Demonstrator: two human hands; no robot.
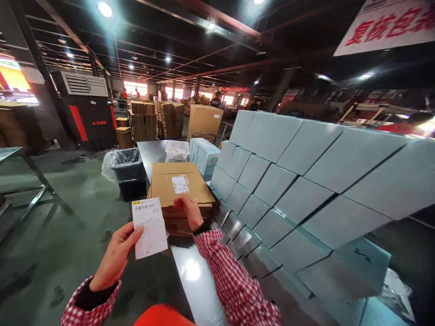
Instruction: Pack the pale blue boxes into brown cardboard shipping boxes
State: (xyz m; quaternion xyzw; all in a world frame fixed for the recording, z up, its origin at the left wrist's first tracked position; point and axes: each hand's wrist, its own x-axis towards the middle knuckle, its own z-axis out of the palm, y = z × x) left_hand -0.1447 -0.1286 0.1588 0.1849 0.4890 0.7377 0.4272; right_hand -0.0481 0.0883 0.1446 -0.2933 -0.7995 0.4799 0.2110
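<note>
My left hand (117, 254) pinches a white shipping label (150, 227) with a barcode at its top, held upright over the floor left of the table. My right hand (190, 210) rests on the near edge of a stack of flat brown cardboard boxes (181, 188); its fingers curl down over the top sheet. The top box bears a white sticker (180, 184). Both sleeves are red and white checked.
A steel table (197, 276) runs away from me. A tall wall of pale blue boxes (299, 181) fills its right side. Behind the stack are a white basket (177, 150) and more blue boxes. A lined bin (126, 171) stands left of the table.
</note>
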